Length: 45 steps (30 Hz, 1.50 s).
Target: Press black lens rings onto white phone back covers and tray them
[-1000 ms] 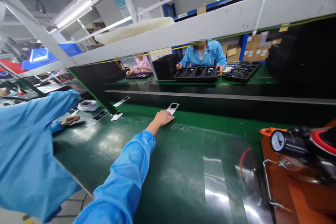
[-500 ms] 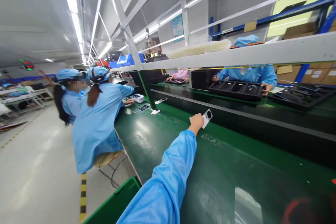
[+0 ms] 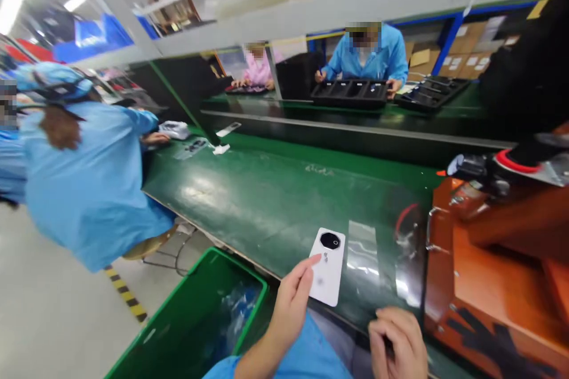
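Observation:
A white phone-shaped panel (image 3: 329, 275) with a dark round camera area lies near the front edge of the green work surface. My left hand (image 3: 291, 296) grips its left side, the index finger across its face. Right of the panel, my right hand (image 3: 398, 340) is at the table's front edge with its fingers curled; whether anything is inside them is hidden. Clear film strips (image 3: 362, 246) lie on the surface just right of the panel.
An orange machine (image 3: 502, 266) with a black glove stands at the right. A green bin (image 3: 195, 308) sits below the table edge. At the left a person in blue (image 3: 93, 172) sits at the table. Across the divider, people handle black trays (image 3: 351, 92).
The view has swung right and down. My left hand has come back from the far side of the table with the white panel. My right hand has come into view.

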Motion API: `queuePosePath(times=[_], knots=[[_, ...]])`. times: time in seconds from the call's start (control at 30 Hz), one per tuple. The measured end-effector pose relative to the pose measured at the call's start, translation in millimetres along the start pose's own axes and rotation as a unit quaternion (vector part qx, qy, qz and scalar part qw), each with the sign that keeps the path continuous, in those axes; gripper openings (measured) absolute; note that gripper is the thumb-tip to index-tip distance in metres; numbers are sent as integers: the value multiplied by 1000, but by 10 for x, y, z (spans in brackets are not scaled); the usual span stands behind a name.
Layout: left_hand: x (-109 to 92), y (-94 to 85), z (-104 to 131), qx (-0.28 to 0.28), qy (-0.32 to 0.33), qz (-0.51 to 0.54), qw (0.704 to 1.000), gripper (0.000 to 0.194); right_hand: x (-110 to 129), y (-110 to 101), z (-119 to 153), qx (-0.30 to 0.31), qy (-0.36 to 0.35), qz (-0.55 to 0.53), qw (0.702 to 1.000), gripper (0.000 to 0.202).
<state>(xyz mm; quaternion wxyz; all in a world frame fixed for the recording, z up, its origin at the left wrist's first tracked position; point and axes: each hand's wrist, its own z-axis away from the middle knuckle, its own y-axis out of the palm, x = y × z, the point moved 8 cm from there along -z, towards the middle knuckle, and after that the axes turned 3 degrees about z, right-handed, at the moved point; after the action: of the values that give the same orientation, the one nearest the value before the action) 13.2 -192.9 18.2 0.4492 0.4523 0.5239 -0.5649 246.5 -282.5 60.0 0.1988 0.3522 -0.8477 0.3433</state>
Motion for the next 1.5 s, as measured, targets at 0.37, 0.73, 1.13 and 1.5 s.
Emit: queuePosePath(times=[0.37, 0.73, 1.13, 1.5], knots=[[-35, 394, 577, 156, 120, -240, 950, 90, -205, 82, -516, 20, 301, -203, 932, 20], [65, 261, 414, 141, 359, -387, 838, 85, -531, 215, -707, -16, 337, -201, 920, 20], [274, 368, 417, 6, 376, -343, 861, 84, -512, 632, -853, 160, 282, -83, 942, 19], [471, 400, 372, 18, 334, -356, 873, 91, -380, 932, -844, 223, 246, 65, 941, 16]])
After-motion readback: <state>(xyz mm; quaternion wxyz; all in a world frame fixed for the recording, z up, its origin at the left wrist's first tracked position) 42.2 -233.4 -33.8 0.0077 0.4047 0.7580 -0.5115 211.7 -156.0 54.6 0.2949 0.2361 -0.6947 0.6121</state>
